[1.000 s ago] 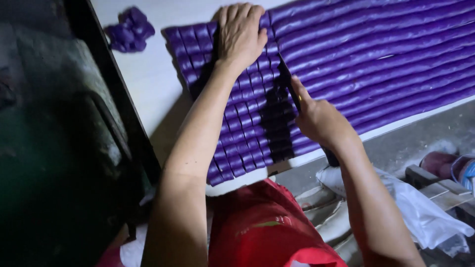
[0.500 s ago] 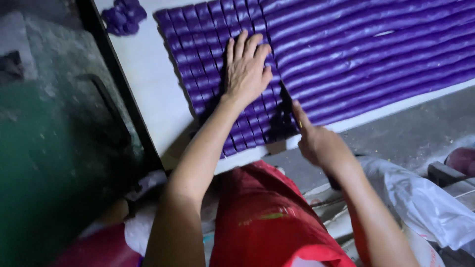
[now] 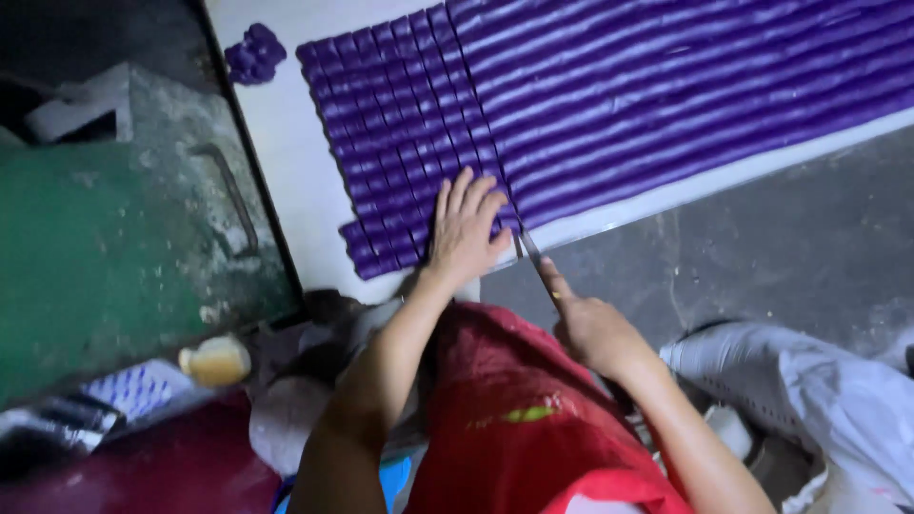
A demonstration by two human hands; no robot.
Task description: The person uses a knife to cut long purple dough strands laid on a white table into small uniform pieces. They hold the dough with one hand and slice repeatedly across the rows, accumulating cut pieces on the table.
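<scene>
Purple strips (image 3: pixel 685 105) lie side by side across my white surface (image 3: pixel 286 162), and I am cutting them crosswise into small blocks. My left hand (image 3: pixel 465 228) lies flat and spread wide, fingers together, pressing down on the cut blocks (image 3: pixel 400 143) at the near edge of the surface; it grips nothing, only holds them steady. My right hand (image 3: pixel 590 328) is closed around the handle of a knife (image 3: pixel 531 252), forefinger stretched along its back, with the blade just at the near edge where the cut blocks meet the uncut strips. As I judge it, one cross-cut is ending at this edge. The next move calls for lifting the blade, setting it one block's width further into the long strips at the far edge, and drawing it back square to the rows, while my left hand keeps the loose pieces from shifting. A small heap of purple scraps (image 3: pixel 255 52) sits near the far left corner.

Against half a second ago, my left hand has slid toward the near edge of the cut patch, and the knife has come nearly off the surface; my right hand is further back toward my red apron (image 3: pixel 514 409).
</scene>
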